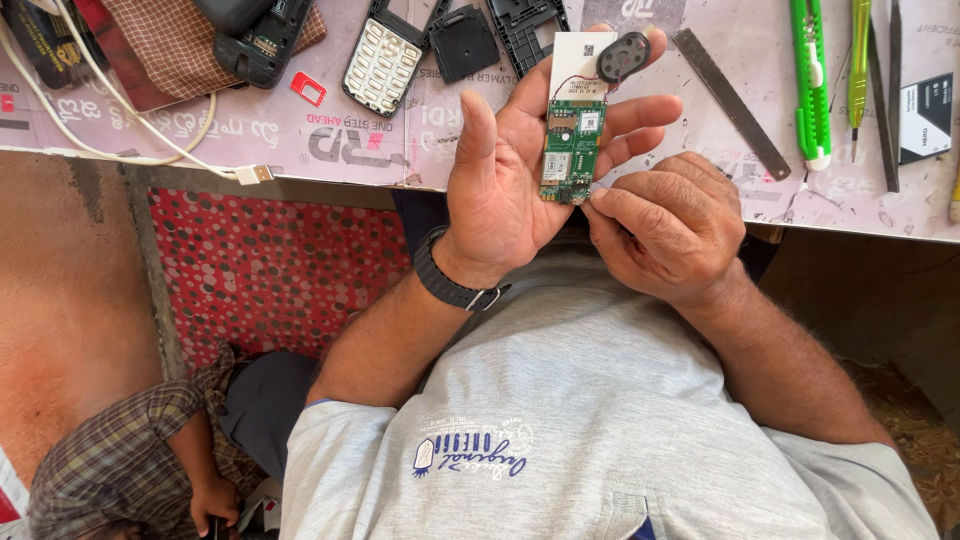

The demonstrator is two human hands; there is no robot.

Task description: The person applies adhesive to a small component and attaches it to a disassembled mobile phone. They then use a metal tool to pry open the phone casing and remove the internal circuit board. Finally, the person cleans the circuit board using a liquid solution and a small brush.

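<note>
My left hand (510, 175), with a black watch on its wrist, lies palm up and holds a small green circuit board (571, 150) across its fingers. A white label part and a round black speaker (623, 55) on thin wires sit at the board's upper end. My right hand (665, 230) is curled beside it, fingertips pinching at the board's lower right edge. Whether it holds a small tool is hidden. Both hands hover at the near edge of the work table (640, 170).
On the table lie a phone keypad (383, 62), black phone shells (463, 42), a red card holder (309, 88), a metal ruler (730, 100), a green utility knife (811, 80), a screwdriver (860, 70), a black battery (925, 118) and a white cable (150, 150). Another person in a checked shirt (130, 460) crouches at lower left.
</note>
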